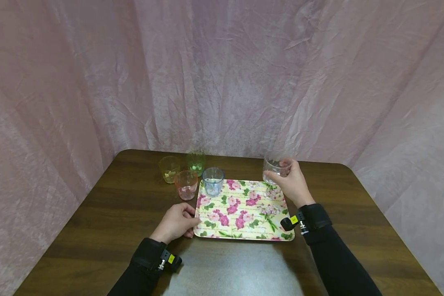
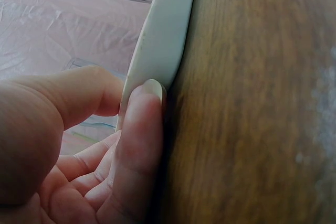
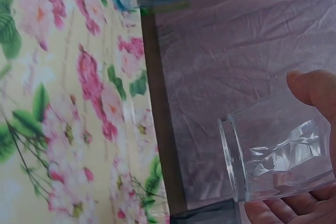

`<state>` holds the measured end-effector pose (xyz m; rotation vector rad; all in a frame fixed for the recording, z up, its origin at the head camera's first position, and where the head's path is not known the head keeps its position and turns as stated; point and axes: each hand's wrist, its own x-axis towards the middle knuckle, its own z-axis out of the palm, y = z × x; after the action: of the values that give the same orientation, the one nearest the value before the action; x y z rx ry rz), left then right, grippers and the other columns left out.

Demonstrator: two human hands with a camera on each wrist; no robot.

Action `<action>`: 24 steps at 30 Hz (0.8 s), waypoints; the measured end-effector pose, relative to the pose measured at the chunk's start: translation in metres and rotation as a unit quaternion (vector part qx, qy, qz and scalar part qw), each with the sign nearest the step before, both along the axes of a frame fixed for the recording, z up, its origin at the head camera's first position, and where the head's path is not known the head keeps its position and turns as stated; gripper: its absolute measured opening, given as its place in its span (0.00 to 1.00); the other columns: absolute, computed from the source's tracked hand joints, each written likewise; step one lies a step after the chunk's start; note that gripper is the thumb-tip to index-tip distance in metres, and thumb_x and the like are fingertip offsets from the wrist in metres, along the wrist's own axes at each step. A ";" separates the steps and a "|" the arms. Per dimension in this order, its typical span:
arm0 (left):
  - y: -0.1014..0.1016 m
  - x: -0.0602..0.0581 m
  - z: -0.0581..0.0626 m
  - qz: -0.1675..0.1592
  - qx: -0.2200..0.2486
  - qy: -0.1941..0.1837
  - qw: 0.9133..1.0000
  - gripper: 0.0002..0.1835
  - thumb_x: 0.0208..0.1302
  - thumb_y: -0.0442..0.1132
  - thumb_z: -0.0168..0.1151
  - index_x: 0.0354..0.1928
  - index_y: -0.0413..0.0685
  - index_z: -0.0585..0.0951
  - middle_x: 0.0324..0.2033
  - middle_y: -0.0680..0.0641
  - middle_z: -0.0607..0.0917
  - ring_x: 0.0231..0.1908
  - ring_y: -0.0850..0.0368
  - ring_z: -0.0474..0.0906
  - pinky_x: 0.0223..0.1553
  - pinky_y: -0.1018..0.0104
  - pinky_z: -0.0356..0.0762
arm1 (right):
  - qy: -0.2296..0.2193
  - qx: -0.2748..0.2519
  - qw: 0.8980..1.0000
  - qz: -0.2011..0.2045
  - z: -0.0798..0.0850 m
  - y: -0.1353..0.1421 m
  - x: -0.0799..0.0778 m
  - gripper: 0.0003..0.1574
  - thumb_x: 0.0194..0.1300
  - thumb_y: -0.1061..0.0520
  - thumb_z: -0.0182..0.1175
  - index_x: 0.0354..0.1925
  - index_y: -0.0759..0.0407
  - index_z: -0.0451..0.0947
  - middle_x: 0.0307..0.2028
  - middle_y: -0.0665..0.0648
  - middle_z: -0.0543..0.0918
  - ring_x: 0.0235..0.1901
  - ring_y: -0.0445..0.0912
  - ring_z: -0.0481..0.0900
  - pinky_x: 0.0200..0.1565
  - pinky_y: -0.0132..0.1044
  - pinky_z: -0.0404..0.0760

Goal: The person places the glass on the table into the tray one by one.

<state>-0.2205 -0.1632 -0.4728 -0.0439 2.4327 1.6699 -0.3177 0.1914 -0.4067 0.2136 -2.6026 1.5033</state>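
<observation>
At its near-left side, the floral tray (image 1: pixel 229 224) is pinched by my left hand (image 1: pixel 175 224). In the left wrist view the thumb and a finger (image 2: pixel 139 140) lie on either side of the tray's pale rim (image 2: pixel 163 30). My right hand (image 1: pixel 295 187) grips a clear glass (image 1: pixel 271 166) at the tray's far right corner, thumb on one side and fingers on the other. Whether that glass touches anything beneath it I cannot tell. A blue glass (image 1: pixel 212 183) stands upright on the tray's far left corner.
Left of the tray, a pink glass (image 1: pixel 186 187) stands close to its edge. Behind it are a yellow glass (image 1: pixel 169 170) and a green glass (image 1: pixel 196 162). The brown wooden table (image 1: pixel 96 242) ends at a pink curtain (image 1: pixel 222 82).
</observation>
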 end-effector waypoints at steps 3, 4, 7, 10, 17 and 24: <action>-0.001 0.001 0.000 -0.004 0.004 0.001 1.000 0.11 0.61 0.29 0.69 0.42 0.34 0.77 0.22 0.42 0.80 0.16 0.53 0.80 0.18 0.61 0.84 | -0.008 -0.003 1.000 0.008 -0.003 -0.004 0.000 0.61 0.59 0.33 0.68 0.73 0.61 0.48 0.60 0.60 0.64 0.56 0.54 0.66 0.55 0.54 0.71; -0.001 0.001 0.000 -0.005 0.005 0.000 1.000 0.12 0.61 0.29 0.69 0.42 0.34 0.77 0.22 0.42 0.80 0.16 0.52 0.80 0.18 0.61 0.84 | -0.010 -0.006 1.000 0.011 -0.004 -0.005 0.001 0.61 0.59 0.33 0.68 0.73 0.60 0.48 0.60 0.60 0.64 0.58 0.54 0.65 0.56 0.55 0.71; -0.001 0.001 0.000 -0.008 0.005 0.001 1.000 0.12 0.61 0.30 0.68 0.43 0.34 0.76 0.23 0.42 0.80 0.16 0.52 0.80 0.18 0.61 0.84 | -0.013 -0.016 1.000 0.020 -0.004 -0.009 0.001 0.62 0.60 0.34 0.69 0.74 0.60 0.47 0.61 0.60 0.63 0.61 0.55 0.64 0.58 0.56 0.70; -0.001 0.000 0.001 -0.007 0.001 0.001 1.000 0.11 0.61 0.30 0.69 0.42 0.34 0.77 0.23 0.42 0.80 0.16 0.53 0.80 0.18 0.61 0.84 | -0.013 -0.025 0.999 0.029 -0.004 -0.013 0.002 0.61 0.61 0.36 0.69 0.74 0.60 0.46 0.61 0.60 0.63 0.62 0.55 0.62 0.59 0.56 0.70; 0.000 0.000 0.001 -0.004 -0.005 0.000 1.000 0.11 0.61 0.30 0.69 0.42 0.35 0.77 0.23 0.43 0.80 0.16 0.53 0.80 0.18 0.62 0.84 | -0.020 -0.036 0.998 0.036 -0.007 -0.022 0.003 0.60 0.61 0.37 0.69 0.74 0.59 0.47 0.62 0.60 0.63 0.62 0.53 0.62 0.60 0.55 0.70; -0.001 0.000 -0.001 -0.007 0.003 0.001 1.000 0.11 0.62 0.30 0.68 0.43 0.35 0.77 0.23 0.42 0.80 0.17 0.52 0.80 0.18 0.62 0.84 | -0.028 -0.038 0.998 0.041 -0.010 -0.033 0.004 0.60 0.60 0.36 0.69 0.74 0.58 0.48 0.62 0.59 0.63 0.60 0.52 0.64 0.59 0.54 0.70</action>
<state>-0.2203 -0.1641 -0.4735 -0.0245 2.4250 1.6715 -0.3142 0.1587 -0.4170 0.2769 -2.6034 1.6536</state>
